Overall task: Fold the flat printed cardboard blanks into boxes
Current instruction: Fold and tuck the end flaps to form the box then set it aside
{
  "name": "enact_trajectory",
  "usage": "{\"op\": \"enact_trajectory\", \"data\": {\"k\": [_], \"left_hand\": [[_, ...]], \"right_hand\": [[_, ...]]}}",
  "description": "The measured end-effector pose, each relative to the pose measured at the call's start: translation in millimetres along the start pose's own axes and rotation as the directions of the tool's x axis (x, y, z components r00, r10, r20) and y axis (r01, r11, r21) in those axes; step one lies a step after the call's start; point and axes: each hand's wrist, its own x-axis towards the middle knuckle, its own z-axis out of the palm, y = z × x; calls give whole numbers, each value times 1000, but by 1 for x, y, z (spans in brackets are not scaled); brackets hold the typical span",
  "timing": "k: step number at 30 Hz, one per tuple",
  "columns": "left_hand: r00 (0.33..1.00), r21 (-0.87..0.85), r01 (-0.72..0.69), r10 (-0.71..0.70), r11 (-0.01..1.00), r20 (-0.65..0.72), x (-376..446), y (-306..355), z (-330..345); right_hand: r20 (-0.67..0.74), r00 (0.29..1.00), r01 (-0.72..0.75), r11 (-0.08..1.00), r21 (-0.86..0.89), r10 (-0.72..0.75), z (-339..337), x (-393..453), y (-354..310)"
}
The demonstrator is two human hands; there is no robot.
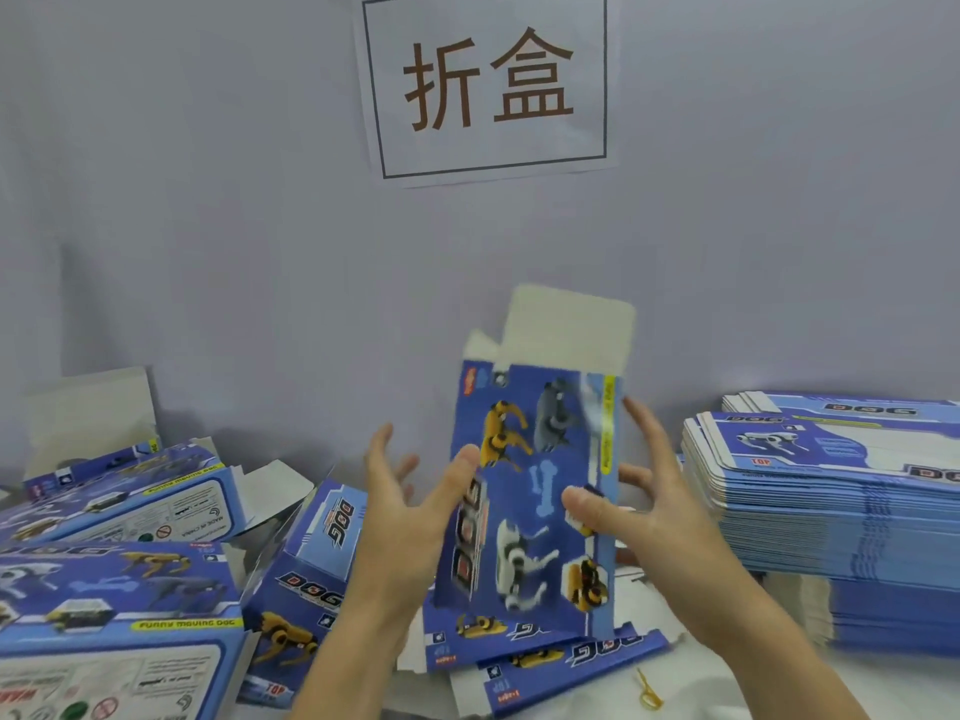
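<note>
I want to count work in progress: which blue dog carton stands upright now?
The carton between the two hands, white flap up. The folded boxes at left lie down; the stack at right is flat.

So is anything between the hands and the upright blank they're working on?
Nothing visible. The left hand and right hand flank the upright blank, thumbs on its printed face, fingers spread at its edges. The folded boxes and flat stack sit off to the sides.

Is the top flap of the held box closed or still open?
Open: the white top flap stands straight up above the box.
</note>
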Motion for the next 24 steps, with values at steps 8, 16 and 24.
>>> {"op": "enact_trajectory", "data": {"k": [8,16,24], "left_hand": [[982,-160,-189,188,969,-22,-1,-2,-1],[950,-136,-313,308,940,-58,-14,-12,33],[972,-111,-223,212,968,-106,-9,-26,26]], "right_hand": [[338,940,-5,994,-111,43,5,-5,4],[2,983,183,974,136,-185,35,-1,16],[12,987,157,973,168,-162,39,-3,28]]}}
